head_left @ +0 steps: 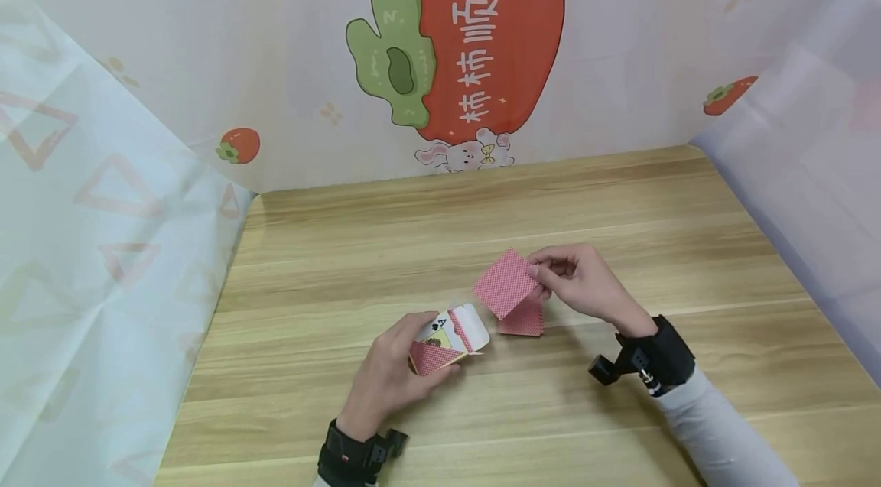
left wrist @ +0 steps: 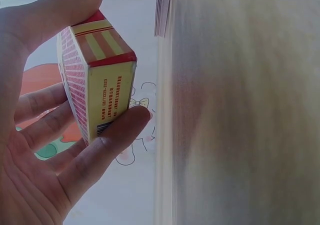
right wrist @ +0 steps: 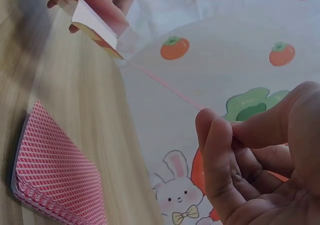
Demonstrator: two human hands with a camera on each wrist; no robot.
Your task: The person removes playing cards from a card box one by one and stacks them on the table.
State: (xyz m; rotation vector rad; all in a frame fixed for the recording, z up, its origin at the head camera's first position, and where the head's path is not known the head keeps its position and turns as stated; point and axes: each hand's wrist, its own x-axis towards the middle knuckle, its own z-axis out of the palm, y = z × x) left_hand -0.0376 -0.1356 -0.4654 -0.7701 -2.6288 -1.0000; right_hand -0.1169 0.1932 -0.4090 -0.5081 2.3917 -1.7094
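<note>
My left hand (head_left: 388, 376) grips a playing card box (head_left: 435, 358), its fingers and thumb round the sides. The box's white end flap (head_left: 475, 325) is up and points toward the right hand. In the left wrist view the box's yellow side (left wrist: 112, 92) shows red print and stripes. With thumb and fingertips, my right hand (head_left: 581, 280) pinches a playing card (head_left: 505, 284) by one edge, its red patterned back showing. Seen edge-on in the right wrist view, the card is a thin line. Below it, a stack of playing cards (right wrist: 57, 170) lies back side up on the table.
The wood-grain table (head_left: 330, 242) spreads round both hands. Behind it hangs a white cloth (head_left: 296, 74) printed with persimmons and a rabbit. More cloth (head_left: 103, 242) drapes along the left and right sides. Each wrist wears a black camera strap (head_left: 671, 349).
</note>
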